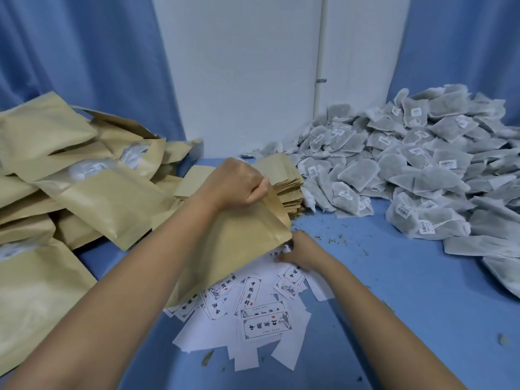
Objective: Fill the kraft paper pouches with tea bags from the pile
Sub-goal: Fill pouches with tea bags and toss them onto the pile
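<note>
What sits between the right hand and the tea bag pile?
Head view: only bare blue tabletop strewn with loose tea crumbs separates the right hand from the tea bag pile.

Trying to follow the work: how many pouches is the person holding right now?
1: a pouch gripped by the left hand, tilted above the labels. The right hand reaches the labels beneath it, holding no pouch.

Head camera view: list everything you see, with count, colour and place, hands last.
tea bags: large pile, grey-white, right rear
held pouch: one, tan kraft, centre
flat pouch stack: one, tan, behind held pouch
pouch heap: many, tan, left
labels: many, white, black print, front centre
table: one, blue, underneath
curtains: two, blue, back corners
left hand: grips held pouch's top
right hand: on labels; grip unclear
</note>
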{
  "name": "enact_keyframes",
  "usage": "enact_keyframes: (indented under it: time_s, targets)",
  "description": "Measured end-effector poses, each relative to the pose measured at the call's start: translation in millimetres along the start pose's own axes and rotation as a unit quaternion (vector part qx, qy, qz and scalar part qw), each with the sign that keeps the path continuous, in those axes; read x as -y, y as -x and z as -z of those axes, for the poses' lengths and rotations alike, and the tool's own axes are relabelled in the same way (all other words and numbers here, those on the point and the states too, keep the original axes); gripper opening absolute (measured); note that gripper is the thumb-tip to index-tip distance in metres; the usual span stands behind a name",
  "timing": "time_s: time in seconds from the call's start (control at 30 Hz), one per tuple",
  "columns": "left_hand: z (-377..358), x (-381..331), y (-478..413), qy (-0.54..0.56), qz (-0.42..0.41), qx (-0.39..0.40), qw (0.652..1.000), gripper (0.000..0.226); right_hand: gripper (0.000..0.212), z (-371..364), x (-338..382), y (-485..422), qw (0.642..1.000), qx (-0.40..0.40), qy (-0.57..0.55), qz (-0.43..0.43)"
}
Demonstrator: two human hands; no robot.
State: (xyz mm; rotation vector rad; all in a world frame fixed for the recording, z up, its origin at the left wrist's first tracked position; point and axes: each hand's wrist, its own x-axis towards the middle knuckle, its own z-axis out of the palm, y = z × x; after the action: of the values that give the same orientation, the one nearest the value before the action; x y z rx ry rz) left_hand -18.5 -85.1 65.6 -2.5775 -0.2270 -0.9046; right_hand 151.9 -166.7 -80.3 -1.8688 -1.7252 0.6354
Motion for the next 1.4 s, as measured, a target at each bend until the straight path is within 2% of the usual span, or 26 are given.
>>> enact_keyframes:
  time_s: [0.03,0.1,0.27,0.33,0.43,0.57,0.63,0.67,0.73,0.77,0.83,0.9,0.93,1.0,1.03,1.07,1.1,1.13,1.17,1.2,1.23,1.27,1.3,1.33,1.37,1.4]
  targets:
    - [-2,0,0,0.003,0.009,-0.005,1.000,0.046,0.039,-1,2,-2,1.000,-0.018,-0.013,0.004]
    - [-3,0,-2,0.021,0.023,-0.019,0.999,0.042,0.043,1,2,-2,0.996,-0.050,-0.070,-0.012]
    - [-2,3,0,0.035,0.046,-0.034,0.998,0.036,0.031,23,-5,6,0.973,-0.078,-0.215,-0.046]
    - [-3,5,1,0.036,0.059,-0.037,0.997,0.037,0.016,30,-8,7,0.975,-0.076,-0.202,-0.059]
    - [-5,6,0,0.039,0.066,-0.029,0.997,0.037,0.020,36,-13,7,0.981,-0.113,-0.148,-0.055]
    - [-10,2,-1,0.037,0.066,-0.022,0.997,0.036,0.020,45,-10,13,0.961,-0.179,-0.208,-0.004]
    - [-12,0,-2,0.037,0.062,-0.026,0.997,0.036,0.016,48,-8,15,0.931,-0.262,-0.254,0.004]
    - [-12,-1,-2,0.040,0.060,-0.025,0.997,0.036,0.016,52,-4,19,0.896,-0.323,-0.304,0.002]
    - [-15,-3,-3,0.051,0.055,-0.020,0.997,0.036,0.015,60,3,23,0.804,-0.424,-0.417,0.006]
    - [-16,-6,-3,0.055,0.053,-0.017,0.997,0.036,0.015,65,10,25,0.782,-0.436,-0.446,0.021]
    - [-20,-10,-5,0.063,0.050,-0.015,0.997,0.036,0.015,70,26,26,0.819,-0.375,-0.430,0.061]
    - [-21,-15,-6,0.075,0.053,-0.018,0.996,0.040,0.012,65,50,22,0.891,-0.249,-0.368,0.096]
    - [-22,-18,-7,0.084,0.057,-0.020,0.995,0.042,0.008,62,56,20,0.930,-0.187,-0.301,0.096]
    - [-23,-25,-8,0.113,0.061,-0.027,0.991,0.044,0.010,48,84,11,0.966,-0.120,-0.209,0.093]
    - [-23,-30,-10,0.130,0.057,-0.031,0.989,0.045,0.020,42,90,8,0.956,-0.122,-0.242,0.116]
    - [-23,-34,-11,0.143,0.048,-0.031,0.988,0.044,0.032,42,95,9,0.947,-0.167,-0.244,0.125]
    - [-23,-37,-12,0.147,0.036,-0.029,0.988,0.044,0.038,40,96,0,0.931,-0.151,-0.305,0.134]
    - [-22,-39,-12,0.142,0.027,-0.024,0.989,0.044,0.041,39,100,-7,0.952,-0.076,-0.275,0.112]
    - [-21,-37,-10,0.136,0.027,-0.018,0.990,0.044,0.039,36,101,-8,0.928,0.041,-0.366,0.044]
    - [-18,-33,-7,0.132,0.038,-0.017,0.990,0.045,0.034,35,99,-4,0.930,0.083,-0.359,0.011]
    - [-16,-28,-3,0.130,0.057,-0.024,0.990,0.045,0.026,37,91,-2,0.939,0.104,-0.323,0.052]
    - [-14,-23,1,0.128,0.076,-0.035,0.988,0.045,0.024,43,79,6,0.931,0.109,-0.334,0.097]
    - [-11,-18,3,0.125,0.090,-0.048,0.987,0.043,0.029,46,74,6,0.903,0.096,-0.401,0.117]
    - [-9,-16,5,0.123,0.098,-0.059,0.986,0.042,0.029,51,65,6,0.877,0.047,-0.463,0.117]
    - [-8,-14,5,0.119,0.101,-0.067,0.985,0.041,0.022,56,55,5,0.863,-0.026,-0.490,0.120]
    - [-7,-14,5,0.115,0.102,-0.072,0.986,0.041,0.015,61,48,7,0.870,-0.110,-0.470,0.101]
